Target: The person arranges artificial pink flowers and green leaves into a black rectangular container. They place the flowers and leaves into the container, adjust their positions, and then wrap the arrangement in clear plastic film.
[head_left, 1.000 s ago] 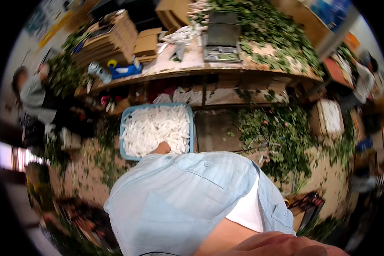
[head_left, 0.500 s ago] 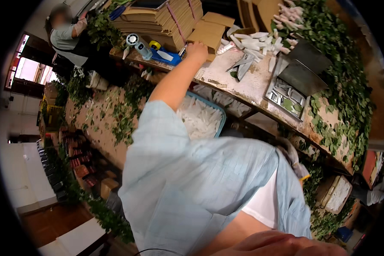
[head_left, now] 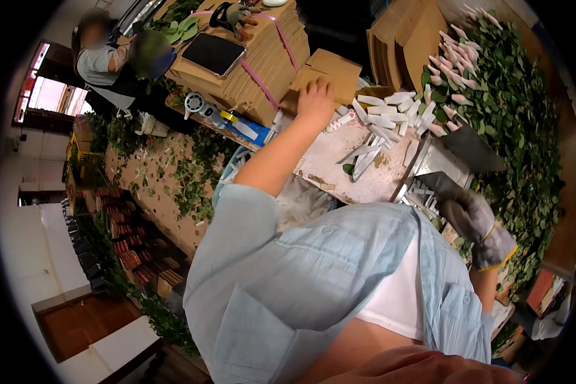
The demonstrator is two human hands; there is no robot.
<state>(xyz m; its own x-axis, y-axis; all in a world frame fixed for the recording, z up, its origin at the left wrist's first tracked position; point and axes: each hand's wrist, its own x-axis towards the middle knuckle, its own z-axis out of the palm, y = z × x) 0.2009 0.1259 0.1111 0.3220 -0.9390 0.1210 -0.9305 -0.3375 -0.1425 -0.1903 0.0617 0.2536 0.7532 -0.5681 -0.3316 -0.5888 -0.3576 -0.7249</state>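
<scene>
Up on the workbench, the bare left hand is reaching out with its fingers spread and loose, gripping nothing, its fingertips lying against a flat cardboard piece beside a tall stack of flattened cartons. White paper sleeves are lying scattered on the bench just to the right of that hand. The right hand, wearing a grey work glove, is hanging low at the bench's right end, near a grey metal tray; whether it is clasping anything cannot be told. Pink rosebuds in wrappers are lying among green foliage at the far right. Another person is working behind the carton stack.
</scene>
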